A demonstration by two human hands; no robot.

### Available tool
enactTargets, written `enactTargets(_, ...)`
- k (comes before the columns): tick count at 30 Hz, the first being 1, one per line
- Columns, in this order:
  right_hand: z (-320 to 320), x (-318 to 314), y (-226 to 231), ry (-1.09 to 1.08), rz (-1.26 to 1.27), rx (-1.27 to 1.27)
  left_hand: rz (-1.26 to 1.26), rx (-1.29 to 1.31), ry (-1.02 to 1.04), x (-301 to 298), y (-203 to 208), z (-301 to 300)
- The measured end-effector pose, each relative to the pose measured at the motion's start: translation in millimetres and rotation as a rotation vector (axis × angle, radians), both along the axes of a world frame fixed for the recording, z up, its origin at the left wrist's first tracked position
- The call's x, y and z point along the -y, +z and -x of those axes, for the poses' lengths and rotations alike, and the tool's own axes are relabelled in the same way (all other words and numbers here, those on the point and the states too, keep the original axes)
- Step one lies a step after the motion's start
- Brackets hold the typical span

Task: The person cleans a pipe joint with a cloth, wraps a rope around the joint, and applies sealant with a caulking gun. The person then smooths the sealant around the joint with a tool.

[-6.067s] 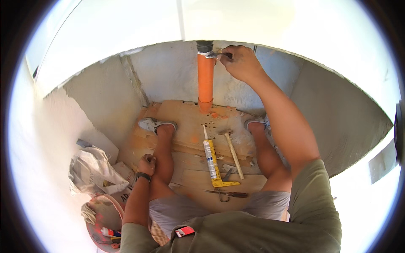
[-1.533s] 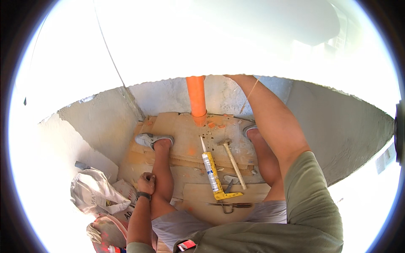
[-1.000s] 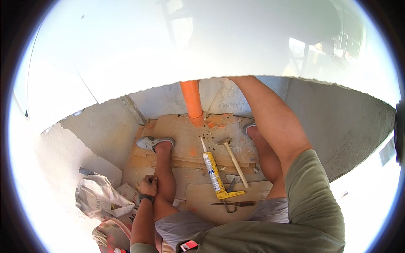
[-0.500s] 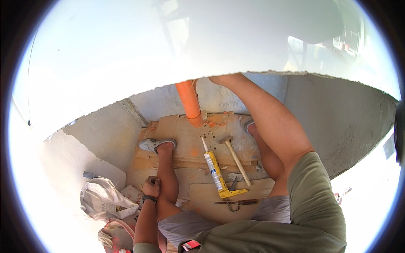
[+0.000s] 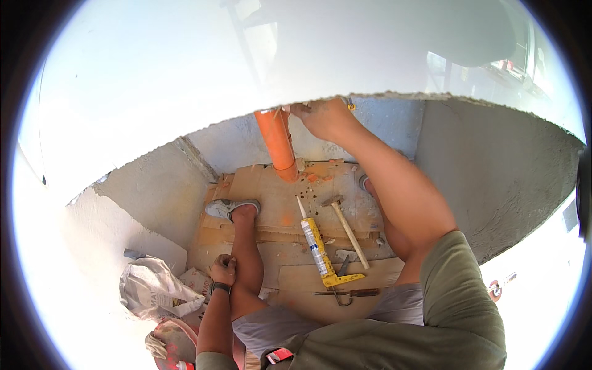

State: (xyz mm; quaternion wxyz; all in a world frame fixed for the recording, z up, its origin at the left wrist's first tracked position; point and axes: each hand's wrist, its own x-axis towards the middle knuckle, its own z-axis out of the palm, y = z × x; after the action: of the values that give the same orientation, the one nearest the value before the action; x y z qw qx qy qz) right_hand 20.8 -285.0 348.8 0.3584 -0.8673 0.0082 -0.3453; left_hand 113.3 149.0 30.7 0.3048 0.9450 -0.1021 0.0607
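My right hand point(image 5: 317, 117) reaches under the rough edge of a glossy white panel point(image 5: 185, 68), right beside the top of an orange pipe point(image 5: 275, 139). Its fingers look curled toward the pipe. The panel's edge covers part of them, and what they hold, if anything, is hidden. My left hand point(image 5: 223, 269) rests closed against my left shin, with nothing showing in it. Between my feet a yellow caulking gun point(image 5: 320, 262) with a tube in it lies nozzle forward. To its right is a hammer point(image 5: 348, 234) with a wooden handle.
Cardboard sheets point(image 5: 246, 182) with orange crumbs cover the floor. A narrow tool with a dark handle point(image 5: 364, 293) lies behind the caulking gun. On the left stand a crumpled white sack point(image 5: 148, 287) and a reddish bag point(image 5: 176, 345). Grey plastered walls point(image 5: 493, 166) enclose the space.
My right hand has come lower and left, out from behind the panel edge, and now shows beside the pipe. The view has shifted slightly. My left hand stays at the shin.
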Motion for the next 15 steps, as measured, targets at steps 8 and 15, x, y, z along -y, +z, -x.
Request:
enactTargets(8, 39, 14, -53, 0.135, -0.387, -0.094, -0.042, 0.074, -0.041, -12, -17, -10)
enactTargets(15, 115, 68, -116, 0.101, -1.365, 0.218, 0.07, 0.092, -0.105, -15, -22, -15)
